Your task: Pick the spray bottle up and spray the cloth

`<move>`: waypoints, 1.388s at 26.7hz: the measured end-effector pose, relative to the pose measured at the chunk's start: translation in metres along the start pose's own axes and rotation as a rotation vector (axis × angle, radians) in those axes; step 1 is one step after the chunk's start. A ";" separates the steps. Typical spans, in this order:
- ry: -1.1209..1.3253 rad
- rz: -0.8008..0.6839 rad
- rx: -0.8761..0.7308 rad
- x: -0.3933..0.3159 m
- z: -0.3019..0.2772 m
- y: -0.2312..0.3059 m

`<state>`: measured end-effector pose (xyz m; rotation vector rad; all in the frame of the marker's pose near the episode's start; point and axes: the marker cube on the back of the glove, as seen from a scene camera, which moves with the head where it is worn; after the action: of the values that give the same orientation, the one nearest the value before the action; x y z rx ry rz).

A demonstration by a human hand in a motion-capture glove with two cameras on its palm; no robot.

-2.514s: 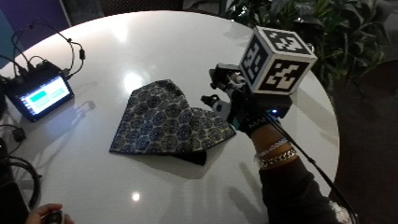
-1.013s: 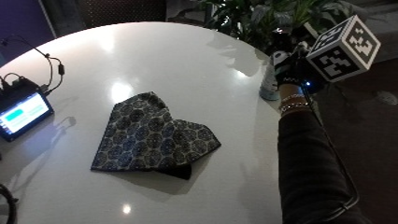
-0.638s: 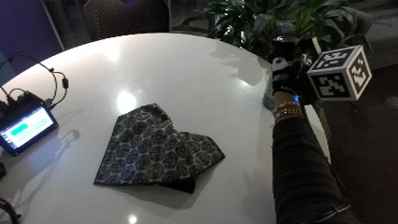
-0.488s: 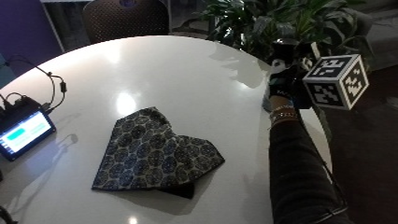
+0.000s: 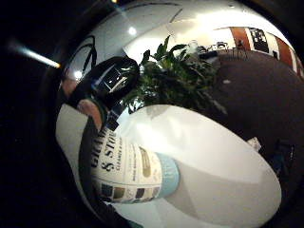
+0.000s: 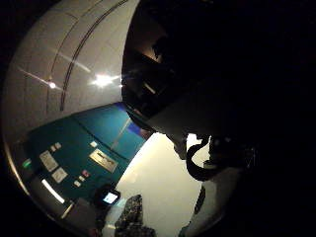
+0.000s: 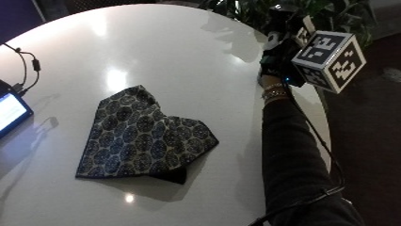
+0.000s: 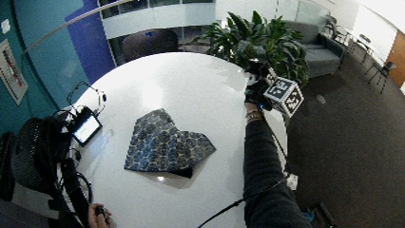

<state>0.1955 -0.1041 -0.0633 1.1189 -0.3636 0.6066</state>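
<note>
We take the white round table (image 7: 188,56) as our reference. Nearest the camera, the person's dark sleeve (image 7: 291,155) reaches along the table's right-hand edge. On the table's near-middle part we find the patterned cloth (image 7: 141,139), folded, lying flat, blue-grey with round motifs and a dark underside showing at its near corner. It lies well apart from the hand.

To the cloth's left, at the table's left edge, stands a small lit screen device (image 7: 9,110) with cables (image 7: 28,66) running from it across the tabletop.

Farther along the sleeve, at the table's far right edge, we record the gloved right hand (image 7: 279,59), a bracelet at its wrist. The spray bottle (image 5: 130,173) stands there on the tabletop close against the palm; in the little-finger-side palm view its printed label and pale blue base fill much of the picture, with its dark trigger head (image 5: 111,78) above. In the outside view the bottle is mostly hidden behind the hand. We cannot tell whether the fingers have closed around it, nor whether it has left the table.

Beyond the table's far edge, just behind the hand, stands a leafy green plant (image 8: 259,40). A dark chair (image 8: 149,42) sits beyond the table's far side.
</note>
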 end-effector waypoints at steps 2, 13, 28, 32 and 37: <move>-0.009 -0.007 -0.001 -0.002 -0.001 -0.004; -0.009 -0.029 -0.023 0.008 -0.003 -0.011; -0.057 -0.096 -0.059 -0.029 -0.048 -0.034; -0.087 -0.126 -0.038 -0.044 -0.060 -0.040; -0.104 -0.199 -0.052 -0.066 -0.073 -0.037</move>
<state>0.1644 -0.0661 -0.1568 1.1237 -0.3497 0.3627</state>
